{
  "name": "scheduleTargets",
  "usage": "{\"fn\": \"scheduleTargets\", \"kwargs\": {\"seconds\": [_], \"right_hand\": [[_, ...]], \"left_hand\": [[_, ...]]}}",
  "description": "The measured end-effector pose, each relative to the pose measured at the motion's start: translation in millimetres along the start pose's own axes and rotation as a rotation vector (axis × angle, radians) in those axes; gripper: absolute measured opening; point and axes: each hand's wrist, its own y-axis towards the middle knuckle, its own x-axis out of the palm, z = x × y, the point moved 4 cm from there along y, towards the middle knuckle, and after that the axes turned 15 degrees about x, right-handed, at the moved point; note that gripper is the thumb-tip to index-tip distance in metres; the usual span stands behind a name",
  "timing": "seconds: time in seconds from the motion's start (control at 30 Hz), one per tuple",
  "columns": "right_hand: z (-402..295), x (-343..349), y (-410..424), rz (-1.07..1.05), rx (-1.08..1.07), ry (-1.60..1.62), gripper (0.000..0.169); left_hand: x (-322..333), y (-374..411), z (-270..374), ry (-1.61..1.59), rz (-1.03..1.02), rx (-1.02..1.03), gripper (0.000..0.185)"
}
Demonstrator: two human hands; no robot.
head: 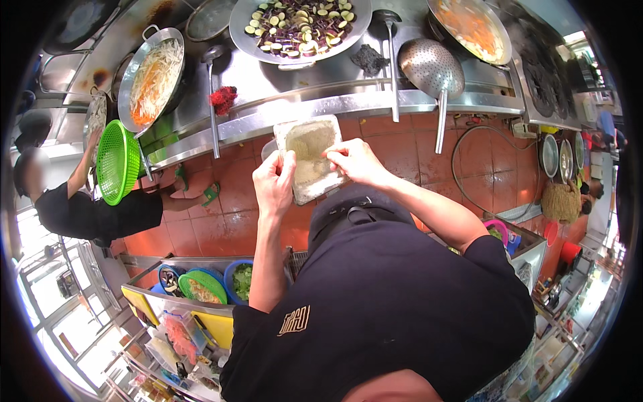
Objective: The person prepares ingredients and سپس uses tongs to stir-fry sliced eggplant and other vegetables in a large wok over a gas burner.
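A rectangular tub (320,189) with a powder-caked rim and beige powder inside is tilted in front of my body, near the steel counter's edge. My left hand (274,181) grips its left side, thumb up along the wall. Over the tub's right half, my right hand (359,160) has its thumb and forefinger drawn together close to the powder; whether anything is pinched between them is too small to tell. Beyond the counter edge, a large wok (296,59) holds cut purple eggplant. A perforated metal skimmer (433,70) and a ladle (392,65) lie to its right.
Woks of shredded vegetables stand at left (156,75) and right (472,30). A second ladle (212,100) and a red scrubber (223,100) lie on the counter (321,98). At far left, another person (100,211) stands by a green basket (117,163). A hose (454,156) curls across the tiles.
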Motion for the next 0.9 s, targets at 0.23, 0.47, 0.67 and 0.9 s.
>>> {"fn": "scheduleTargets", "kwargs": {"seconds": [0.23,0.47,0.67,0.9], "right_hand": [[-35,-28,78,-0.162,-0.010,0.305,0.029],[-99,-61,144,-0.234,-0.088,0.341,0.024],[-165,-108,203,-0.218,-0.155,0.564,0.023],[-182,-73,238,-0.156,-0.282,0.462,0.025]], "left_hand": [[-11,63,-41,-0.161,0.149,-0.034,0.038],[-21,149,-70,-0.174,0.343,-0.031,0.031],[-31,222,-87,-0.035,0.434,-0.034,0.031],[-39,263,-113,-0.004,0.346,0.009,0.031]]}}
